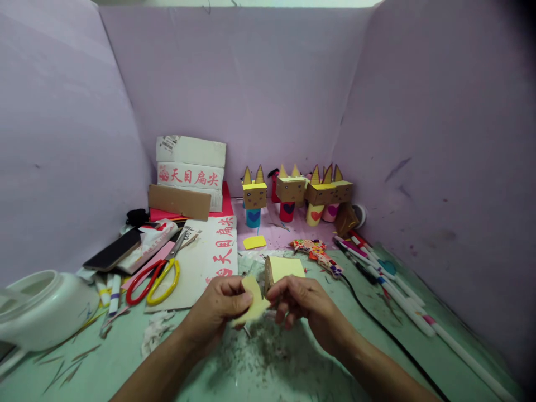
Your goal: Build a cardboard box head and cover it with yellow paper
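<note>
A small pale yellow piece of paper [252, 304] is pinched between the thumb and fingers of my left hand [220, 306]. My right hand [307, 301] has its fingers curled, thumb and index fingertip together at the paper's right edge, where a corner sticks out toward them. Just behind my right hand lies a cardboard box [287, 267] with a pale yellow top, its lower part hidden by the fingers. A yellow paper rectangle [254, 242] rests farther back.
Several box-headed figures [253, 201] with pointed ears stand at the back. A patterned glue gun [317, 254] trails its cable on the right, near pens [393, 290]. Scissors [163, 273], white cardboard [196, 268], a phone [113, 248] and a white pot [46, 312] are left.
</note>
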The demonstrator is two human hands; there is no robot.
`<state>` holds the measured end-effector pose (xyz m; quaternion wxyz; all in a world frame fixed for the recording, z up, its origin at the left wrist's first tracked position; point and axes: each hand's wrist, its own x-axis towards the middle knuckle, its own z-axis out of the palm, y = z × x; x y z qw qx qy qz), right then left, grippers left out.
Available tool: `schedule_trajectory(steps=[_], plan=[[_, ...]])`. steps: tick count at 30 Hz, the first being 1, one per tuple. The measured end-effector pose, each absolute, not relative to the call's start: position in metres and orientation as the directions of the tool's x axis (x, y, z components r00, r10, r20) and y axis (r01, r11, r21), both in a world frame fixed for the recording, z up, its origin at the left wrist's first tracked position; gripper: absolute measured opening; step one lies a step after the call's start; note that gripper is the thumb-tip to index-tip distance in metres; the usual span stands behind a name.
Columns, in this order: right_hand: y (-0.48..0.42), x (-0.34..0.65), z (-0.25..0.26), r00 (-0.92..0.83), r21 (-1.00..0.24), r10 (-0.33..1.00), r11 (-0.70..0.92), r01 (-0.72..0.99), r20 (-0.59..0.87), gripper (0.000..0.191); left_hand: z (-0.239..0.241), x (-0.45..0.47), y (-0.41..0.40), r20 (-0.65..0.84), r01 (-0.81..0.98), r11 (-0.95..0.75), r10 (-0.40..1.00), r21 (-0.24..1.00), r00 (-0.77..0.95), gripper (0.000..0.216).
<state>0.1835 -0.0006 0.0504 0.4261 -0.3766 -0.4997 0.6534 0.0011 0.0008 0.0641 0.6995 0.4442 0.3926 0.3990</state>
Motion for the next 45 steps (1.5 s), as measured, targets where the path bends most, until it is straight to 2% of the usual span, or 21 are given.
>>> schedule_trajectory(steps=[3, 8, 12, 16, 19, 24, 26, 29, 31, 34, 36, 38, 40, 42, 45], plan=[[-0.002, 0.182, 0.049, -0.386, -0.964, 0.919, -0.171, -0.206, -0.081, 0.046, 0.063, 0.002, -0.002, -0.062, -0.22, 0.169, 0.904, 0.961, 0.422, 0.033], [-0.006, 0.178, 0.046, -0.584, -0.871, 0.799, -0.382, -0.31, -0.142, 0.061, 0.061, 0.007, -0.006, 0.198, -0.098, -0.175, 0.925, 0.98, 0.323, 0.028], [-0.006, 0.177, 0.046, -0.671, -0.802, 0.703, -0.531, -0.274, -0.237, 0.051, 0.059, 0.011, -0.007, 0.224, -0.063, -0.216, 0.932, 0.974, 0.284, 0.023], [-0.005, 0.176, 0.045, -0.624, -0.79, 0.724, -0.551, -0.268, -0.294, 0.044, 0.059, 0.015, -0.009, 0.155, -0.058, -0.144, 0.943, 0.988, 0.295, 0.018], [-0.004, 0.175, 0.043, -0.553, -0.804, 0.778, -0.517, -0.294, -0.298, 0.042, 0.06, 0.015, -0.009, 0.087, -0.053, -0.076, 0.962, 0.996, 0.258, 0.019], [-0.002, 0.175, 0.043, -0.38, -0.871, 0.884, -0.394, -0.293, -0.272, 0.038, 0.056, 0.011, -0.006, -0.138, -0.133, 0.166, 0.971, 0.977, 0.195, 0.045], [-0.003, 0.174, 0.044, -0.319, -0.902, 0.916, -0.334, -0.273, -0.243, 0.036, 0.053, 0.01, -0.007, -0.122, -0.109, 0.148, 0.969, 0.983, 0.214, 0.048], [-0.003, 0.175, 0.049, -0.295, -0.94, 0.933, -0.272, -0.208, -0.204, 0.033, 0.052, 0.009, -0.009, -0.07, 0.002, 0.071, 0.971, 0.997, 0.227, 0.039], [0.001, 0.182, 0.053, -0.21, -0.979, 0.97, -0.155, -0.133, -0.125, 0.03, 0.055, 0.008, -0.007, -0.063, 0.047, 0.056, 0.983, 0.997, 0.17, 0.035], [0.018, 0.205, 0.056, 0.09, -0.992, 0.989, 0.114, 0.044, 0.118, 0.029, 0.063, 0.001, 0.002, -0.079, 0.04, 0.078, 0.997, 0.996, 0.019, 0.032], [0.032, 0.223, 0.053, 0.094, -0.972, 0.976, 0.182, 0.15, 0.197, 0.049, 0.072, -0.002, 0.011, -0.147, 0.029, 0.148, 0.989, 0.989, -0.021, 0.031], [0.044, 0.235, 0.046, -0.045, -0.952, 0.977, 0.212, 0.222, 0.207, 0.084, 0.081, -0.002, 0.021, -0.228, 0.046, 0.228, 0.973, 0.972, -0.024, 0.03], [0.049, 0.239, 0.038, -0.205, -0.944, 0.966, 0.209, 0.256, 0.158, 0.106, 0.087, 0.003, 0.029, -0.276, 0.09, 0.277, 0.961, 0.957, -0.02, 0.03], [0.048, 0.237, 0.032, -0.315, -0.934, 0.942, 0.215, 0.287, 0.12, 0.114, 0.089, 0.011, 0.036, -0.292, 0.132, 0.291, 0.956, 0.948, -0.013, 0.03], [0.043, 0.231, 0.029, -0.36, -0.914, 0.927, 0.234, 0.33, 0.107, 0.115, 0.081, 0.022, 0.046, -0.302, 0.147, 0.301, 0.953, 0.942, -0.019, 0.031]])
